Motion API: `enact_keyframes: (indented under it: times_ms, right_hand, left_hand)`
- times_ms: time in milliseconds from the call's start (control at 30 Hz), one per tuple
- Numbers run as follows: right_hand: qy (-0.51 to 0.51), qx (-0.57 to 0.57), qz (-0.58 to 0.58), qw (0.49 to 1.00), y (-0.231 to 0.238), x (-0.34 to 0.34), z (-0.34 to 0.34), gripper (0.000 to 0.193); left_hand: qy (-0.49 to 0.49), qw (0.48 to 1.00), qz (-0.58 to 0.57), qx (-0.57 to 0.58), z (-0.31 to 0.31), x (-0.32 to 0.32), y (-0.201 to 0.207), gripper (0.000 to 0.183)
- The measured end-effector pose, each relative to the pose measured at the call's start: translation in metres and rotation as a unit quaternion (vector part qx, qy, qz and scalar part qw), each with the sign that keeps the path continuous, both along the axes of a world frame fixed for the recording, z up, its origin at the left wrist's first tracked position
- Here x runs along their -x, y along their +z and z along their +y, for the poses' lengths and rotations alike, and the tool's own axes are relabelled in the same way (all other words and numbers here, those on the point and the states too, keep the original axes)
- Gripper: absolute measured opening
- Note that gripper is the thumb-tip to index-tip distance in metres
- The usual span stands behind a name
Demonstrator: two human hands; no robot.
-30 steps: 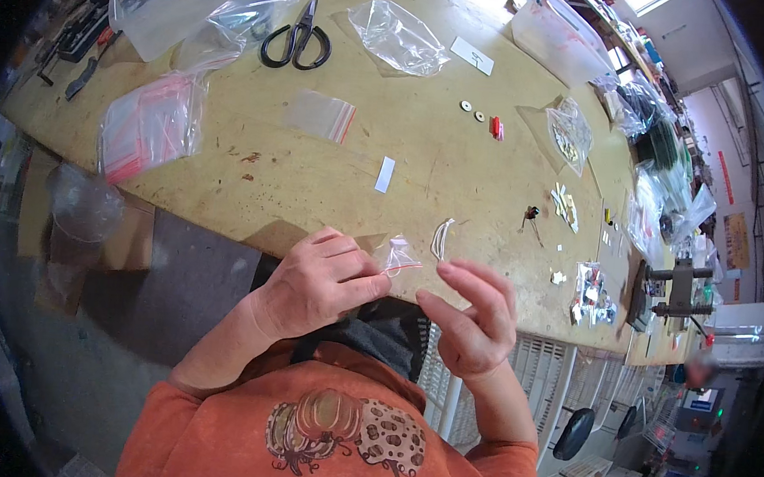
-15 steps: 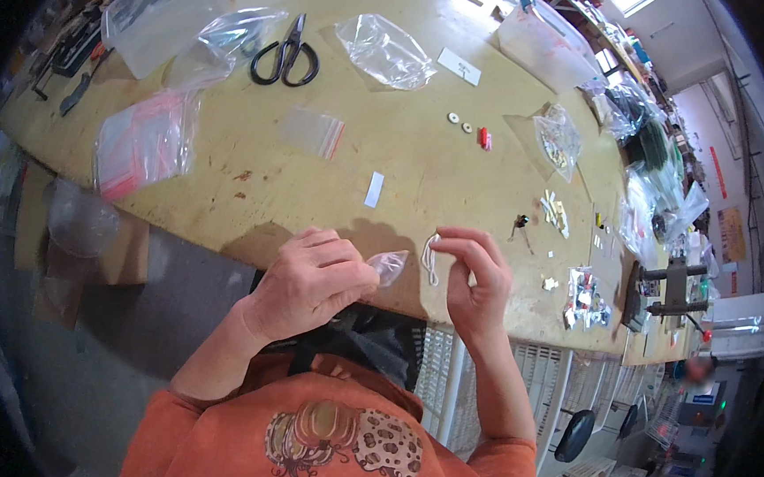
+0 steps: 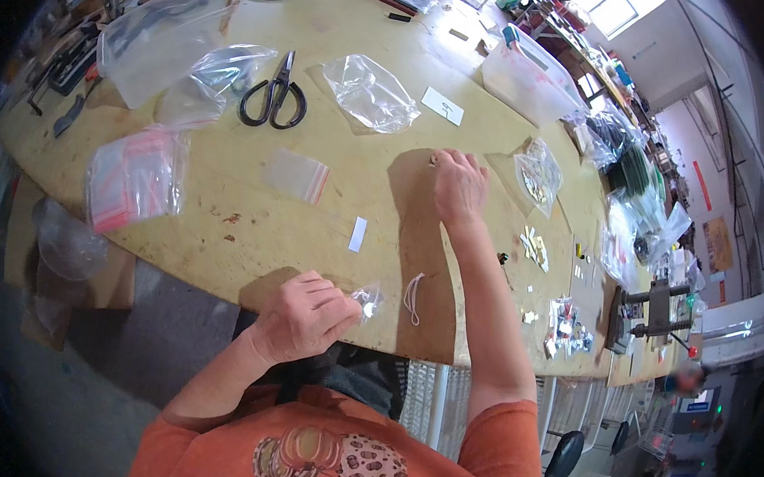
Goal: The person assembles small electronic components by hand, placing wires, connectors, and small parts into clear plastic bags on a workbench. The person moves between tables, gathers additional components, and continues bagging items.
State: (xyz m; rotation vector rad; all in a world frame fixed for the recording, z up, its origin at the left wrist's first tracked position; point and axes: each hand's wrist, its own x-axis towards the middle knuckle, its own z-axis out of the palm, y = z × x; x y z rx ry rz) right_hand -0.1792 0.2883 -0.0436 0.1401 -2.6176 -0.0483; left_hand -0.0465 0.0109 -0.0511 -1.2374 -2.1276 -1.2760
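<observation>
My left hand (image 3: pixel 301 320), at the front edge of the table, pinches a small clear plastic bag (image 3: pixel 369 301). Something white shows inside the bag. Just right of it lies a looped white cord (image 3: pixel 412 299), touched by neither hand. My right hand (image 3: pixel 461 186) is stretched out to the middle of the table, fingertips closed on a small round disc (image 3: pixel 432 161); the hand covers whatever lies beneath it. A white paper strip (image 3: pixel 357 234) and a pink-edged zip bag (image 3: pixel 298 176) lie beyond my left hand.
Black-handled scissors (image 3: pixel 274 102), a clear bag (image 3: pixel 370 94) and a white card (image 3: pixel 443 106) lie farther back. At right are a bag of small parts (image 3: pixel 537 180), pale pieces (image 3: pixel 534 249) and a metal vise (image 3: pixel 660 309). Plastic bins (image 3: pixel 535 76) stand at the back.
My right hand has moved from beside the white cord to the discs farther away. White contents now show in the bag in my left hand. The whole view has tilted up slightly.
</observation>
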Motion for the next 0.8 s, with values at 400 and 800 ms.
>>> enact_keyframes:
  times_ms: [400,800]
  right_hand:
    - [-0.007,0.527,-0.085,0.845,0.004,-0.006,0.064,0.019]
    - [-0.081,0.445,-0.170,0.875,-0.004,-0.006,0.078,0.026]
  left_hand:
    - [-0.009,0.999,-0.016,-0.026,0.000,0.001,-0.004,0.015]
    - [0.007,0.999,-0.018,-0.026,-0.001,0.000,-0.002,0.013]
